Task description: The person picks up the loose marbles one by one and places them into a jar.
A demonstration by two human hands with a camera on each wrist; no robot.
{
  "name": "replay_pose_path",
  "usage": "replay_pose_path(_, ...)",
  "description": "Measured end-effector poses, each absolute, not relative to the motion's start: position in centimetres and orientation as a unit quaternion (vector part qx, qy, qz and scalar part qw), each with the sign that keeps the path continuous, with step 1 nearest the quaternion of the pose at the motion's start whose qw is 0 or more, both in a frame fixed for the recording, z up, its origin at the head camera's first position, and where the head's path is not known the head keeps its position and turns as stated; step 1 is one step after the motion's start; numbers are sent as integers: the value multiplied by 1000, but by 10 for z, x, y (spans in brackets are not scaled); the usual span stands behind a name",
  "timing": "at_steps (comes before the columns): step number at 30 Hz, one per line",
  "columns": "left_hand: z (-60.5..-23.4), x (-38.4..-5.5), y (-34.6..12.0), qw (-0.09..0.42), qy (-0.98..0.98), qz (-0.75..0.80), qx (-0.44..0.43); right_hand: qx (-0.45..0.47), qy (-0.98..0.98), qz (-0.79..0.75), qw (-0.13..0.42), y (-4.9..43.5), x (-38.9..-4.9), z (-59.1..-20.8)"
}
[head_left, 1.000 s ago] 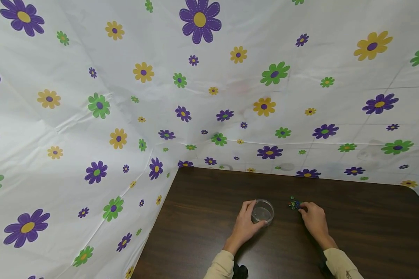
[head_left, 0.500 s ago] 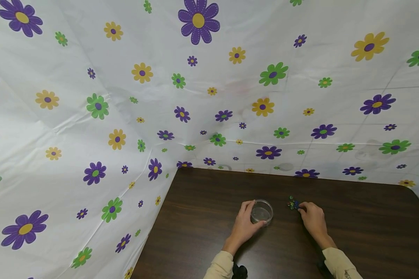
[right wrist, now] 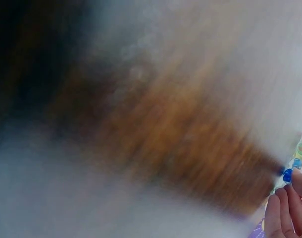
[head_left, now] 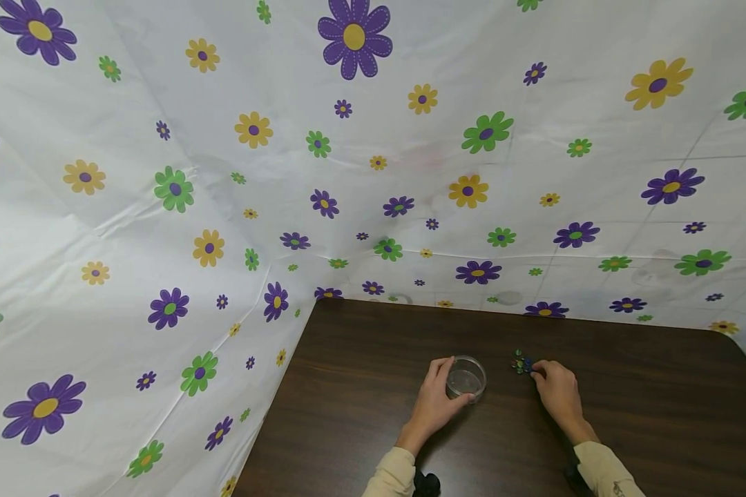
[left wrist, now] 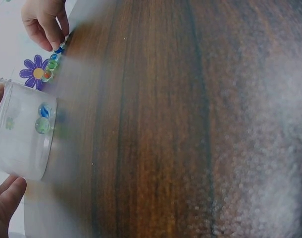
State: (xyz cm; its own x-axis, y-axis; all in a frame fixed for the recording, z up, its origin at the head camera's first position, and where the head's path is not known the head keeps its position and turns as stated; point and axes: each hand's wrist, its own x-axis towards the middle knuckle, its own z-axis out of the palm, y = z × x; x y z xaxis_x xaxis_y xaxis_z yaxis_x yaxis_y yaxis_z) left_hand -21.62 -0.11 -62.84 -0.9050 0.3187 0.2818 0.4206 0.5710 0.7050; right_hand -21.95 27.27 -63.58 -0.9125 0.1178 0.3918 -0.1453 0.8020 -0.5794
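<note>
With the left hand [head_left: 434,402], gripping a clear, round, apparently open-topped container [left wrist: 22,148], glass or plastic, between thumb on the near side and fingers on the far side. Spread wide across it, presumably to hold it steady without covering the mouth. Set upright on the table.

With the right hand [head_left: 558,392], pinching a glossy deep-blue glass marble [right wrist: 288,175] between thumb and fingertips, at the edge of a cluster of small green, blue and reddish glass marbles [head_left: 519,362]. Probably held by the very tips because of its small, smooth shape and the crowding just beside it. Impossible to tell whether raised or touching the wood.

To be seen low through the container's wall in the left wrist view: a blue-swirled marble [left wrist: 44,110] beside a pale green marble [left wrist: 42,125]. Apparently inside, though not clear in the head view. Near the cluster but not touching it, perhaps placed so for easy reach.

Farther out, pale tan cloth sleeves [head_left: 393,473] at both wrists, with a black rounded device [head_left: 427,484] by the left one. Beneath, a dark brown wood-grain table [head_left: 360,366]; behind and to the left, a white sheet printed with purple, yellow and green flowers [head_left: 124,241], likely hung as a screen.
</note>
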Motion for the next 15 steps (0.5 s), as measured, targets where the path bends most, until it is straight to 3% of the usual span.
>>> replay_pose_path(15,-629,-216,-1,61,-885,-412,-210,-4,-930,307,201,272,-220,-639)
